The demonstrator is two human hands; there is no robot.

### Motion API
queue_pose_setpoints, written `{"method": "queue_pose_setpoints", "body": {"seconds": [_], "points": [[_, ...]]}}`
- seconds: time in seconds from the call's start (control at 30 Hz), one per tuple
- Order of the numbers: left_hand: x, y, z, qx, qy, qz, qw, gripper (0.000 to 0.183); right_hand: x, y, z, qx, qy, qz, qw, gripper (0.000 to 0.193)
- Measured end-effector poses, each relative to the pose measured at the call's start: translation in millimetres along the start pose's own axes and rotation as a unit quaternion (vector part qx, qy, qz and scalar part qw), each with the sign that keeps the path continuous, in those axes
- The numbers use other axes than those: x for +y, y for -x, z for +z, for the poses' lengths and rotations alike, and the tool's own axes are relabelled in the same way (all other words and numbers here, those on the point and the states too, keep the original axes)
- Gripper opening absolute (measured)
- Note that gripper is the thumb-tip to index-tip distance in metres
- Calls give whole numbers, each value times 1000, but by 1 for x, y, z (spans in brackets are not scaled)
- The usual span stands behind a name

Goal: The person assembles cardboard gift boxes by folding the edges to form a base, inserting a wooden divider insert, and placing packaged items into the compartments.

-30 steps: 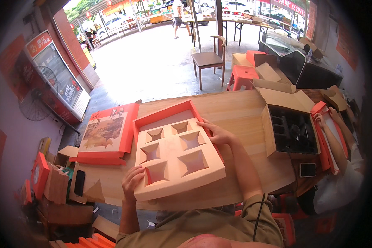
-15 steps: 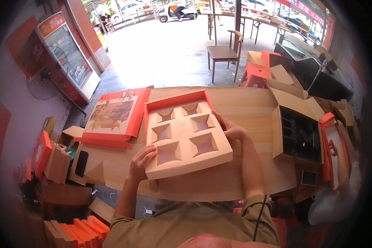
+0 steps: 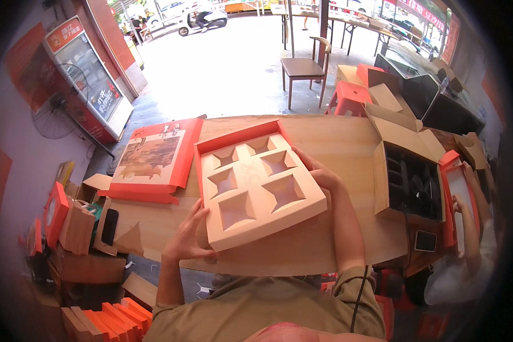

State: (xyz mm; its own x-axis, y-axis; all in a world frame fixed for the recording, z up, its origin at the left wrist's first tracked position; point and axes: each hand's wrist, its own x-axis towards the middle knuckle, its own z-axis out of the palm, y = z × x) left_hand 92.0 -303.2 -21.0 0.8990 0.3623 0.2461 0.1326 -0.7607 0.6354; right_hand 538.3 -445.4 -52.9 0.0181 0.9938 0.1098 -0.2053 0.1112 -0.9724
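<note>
head view: tray [image 3: 249, 178] at the box [image 3: 239, 135]

the step in hand seems to be fitting the tray into the box, mid-desk [image 3: 347, 157]; its near end hides whether it is seated. the next move likely calls for levelling that end. the tray faces up, long axis front to back, far end leaning slightly left. left hand [image 3: 187, 236]: fingers spread wide at the near-left corner. right hand [image 3: 322, 175]: fingers bent along the right edge; cannot tell how firmly they grip.
</note>
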Motion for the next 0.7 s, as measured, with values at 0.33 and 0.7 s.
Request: {"method": "queue_pose_setpoints", "body": {"seconds": [0.33, 0.7], "points": [[-8, 13, 59, 109, 48, -31, 992, 87, 38, 40, 20, 143, -195, -69, 968, 73], [9, -1, 66, 115, -18, -74, 990, 67, 22, 143, 40, 166, 278, -102, 941, 133]]}}
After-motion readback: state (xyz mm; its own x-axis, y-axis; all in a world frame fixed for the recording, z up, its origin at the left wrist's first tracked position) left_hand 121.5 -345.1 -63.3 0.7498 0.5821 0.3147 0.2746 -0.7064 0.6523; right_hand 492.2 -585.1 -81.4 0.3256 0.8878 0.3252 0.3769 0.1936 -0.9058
